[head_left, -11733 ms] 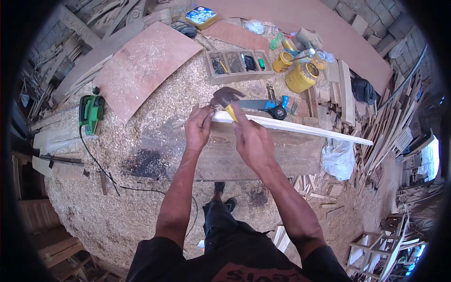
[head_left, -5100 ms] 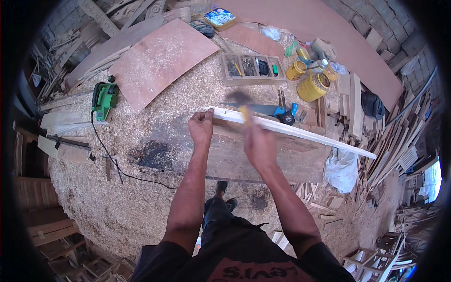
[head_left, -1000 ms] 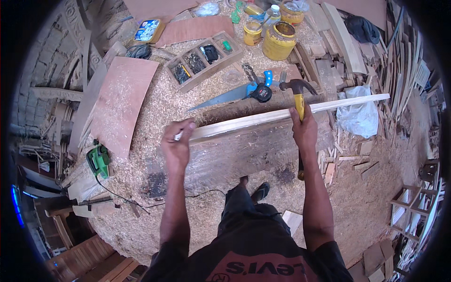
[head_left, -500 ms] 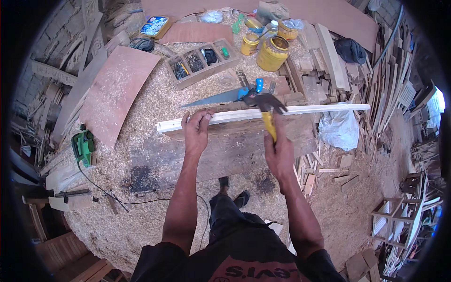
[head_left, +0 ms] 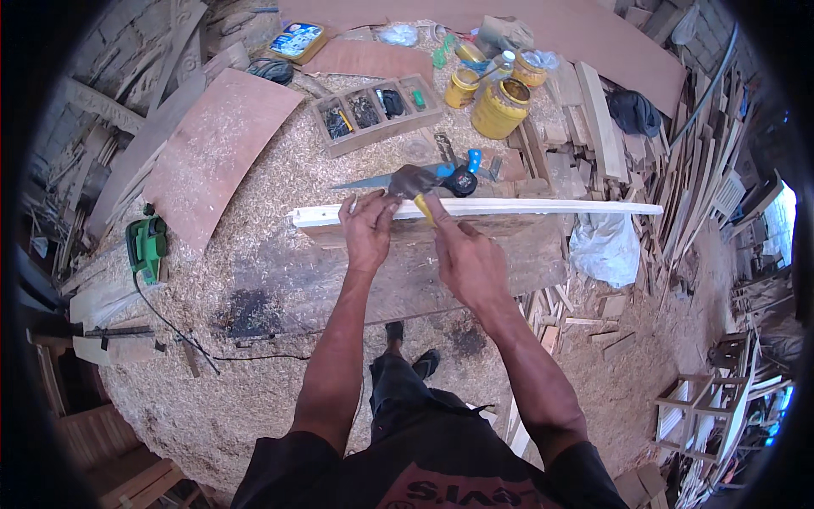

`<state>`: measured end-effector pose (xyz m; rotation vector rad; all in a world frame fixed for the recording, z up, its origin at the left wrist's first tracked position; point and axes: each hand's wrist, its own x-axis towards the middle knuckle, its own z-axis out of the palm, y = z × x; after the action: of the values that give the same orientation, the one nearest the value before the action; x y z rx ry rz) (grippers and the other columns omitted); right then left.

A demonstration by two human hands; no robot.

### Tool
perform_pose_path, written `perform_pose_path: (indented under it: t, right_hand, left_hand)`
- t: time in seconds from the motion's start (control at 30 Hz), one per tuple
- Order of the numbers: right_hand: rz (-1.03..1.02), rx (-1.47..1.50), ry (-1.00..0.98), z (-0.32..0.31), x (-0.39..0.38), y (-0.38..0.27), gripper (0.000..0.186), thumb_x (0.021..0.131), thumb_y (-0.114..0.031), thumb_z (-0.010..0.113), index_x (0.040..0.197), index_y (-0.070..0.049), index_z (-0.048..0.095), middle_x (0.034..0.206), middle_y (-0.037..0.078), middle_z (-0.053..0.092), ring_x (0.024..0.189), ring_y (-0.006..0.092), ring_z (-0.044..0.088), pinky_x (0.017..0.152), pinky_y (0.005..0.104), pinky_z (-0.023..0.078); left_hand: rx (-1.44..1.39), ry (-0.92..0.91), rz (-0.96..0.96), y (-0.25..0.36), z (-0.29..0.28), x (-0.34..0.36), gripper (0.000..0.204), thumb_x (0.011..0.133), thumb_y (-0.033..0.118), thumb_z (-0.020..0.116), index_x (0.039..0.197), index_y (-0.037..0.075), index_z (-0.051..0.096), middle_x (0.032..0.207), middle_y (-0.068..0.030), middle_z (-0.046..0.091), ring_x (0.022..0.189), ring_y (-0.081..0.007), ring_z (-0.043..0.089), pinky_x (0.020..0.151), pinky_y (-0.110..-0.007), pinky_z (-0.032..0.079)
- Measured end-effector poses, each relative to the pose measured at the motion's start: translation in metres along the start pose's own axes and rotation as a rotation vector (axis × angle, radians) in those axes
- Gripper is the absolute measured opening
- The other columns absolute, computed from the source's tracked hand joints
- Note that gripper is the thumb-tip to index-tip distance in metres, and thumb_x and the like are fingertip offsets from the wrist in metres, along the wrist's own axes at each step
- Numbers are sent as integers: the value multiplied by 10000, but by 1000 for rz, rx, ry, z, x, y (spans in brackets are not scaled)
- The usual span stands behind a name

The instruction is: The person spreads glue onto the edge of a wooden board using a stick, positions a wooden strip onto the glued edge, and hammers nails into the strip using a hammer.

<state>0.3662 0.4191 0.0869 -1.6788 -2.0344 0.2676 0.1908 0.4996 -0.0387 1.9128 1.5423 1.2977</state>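
A long pale wooden strip (head_left: 543, 206) lies across a thicker wooden board on the low work surface. My left hand (head_left: 366, 231) is on the strip near its left end, thumb and fingers drawn together; anything small pinched between them cannot be made out. My right hand (head_left: 471, 261) is closed around the yellow handle of a claw hammer (head_left: 415, 181). The hammer's dark head is just beside my left fingertips, over the strip. Behind it lies a handsaw (head_left: 369, 181) with a blue handle, partly covered by the hammer, next to a round black object (head_left: 463, 181).
Beyond the strip sit a divided wooden tray (head_left: 373, 117) of small hardware and yellow tubs (head_left: 500, 109). A green power planer (head_left: 149, 248) with a cord lies at left. A plastic bag (head_left: 605, 248) and stacked offcuts (head_left: 678, 195) are at right. Shavings cover the ground.
The hammer has come left and down with my right hand, its head now next to my left fingers. My left hand has shifted slightly right along the strip, fingers closer together.
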Motion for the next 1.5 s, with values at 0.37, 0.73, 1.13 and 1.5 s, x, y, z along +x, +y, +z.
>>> perform_pose_path:
  t: [0.37,0.73,1.13,1.5]
  right_hand:
    - [24,-158,-79,9,-8,-13,612,988,-48,572,1563,-162,398,932,224,706,645,269,662,616,386,530]
    - [-15,345,296,-6,-9,-29,592,976,-72,584,1539,-124,408,1039,248,691,847,438,705,713,470,570]
    - [72,166,172,11,-13,-18,617,965,-108,598,1546,-161,397,945,230,687,734,443,677,669,537,535]
    - [464,467,159,-44,-73,28,604,1021,-108,539,1589,-196,354,697,19,549,615,108,505,579,295,459]
  left_hand:
    - [11,21,42,-10,0,-2,143,940,191,671,1030,119,757,1109,-14,757,1197,-236,631,1158,-442,236]
    - [46,-150,72,-3,-17,-2,408,826,127,740,1230,170,699,1292,-36,676,1309,-222,534,1159,-423,247]
    - [-75,-172,53,0,-17,1,495,728,7,654,1200,140,723,1347,5,667,1347,-213,514,1185,-425,201]
    - [108,111,190,43,-1,3,667,804,132,727,1435,58,523,1521,-223,431,1390,-407,413,1168,-531,290]
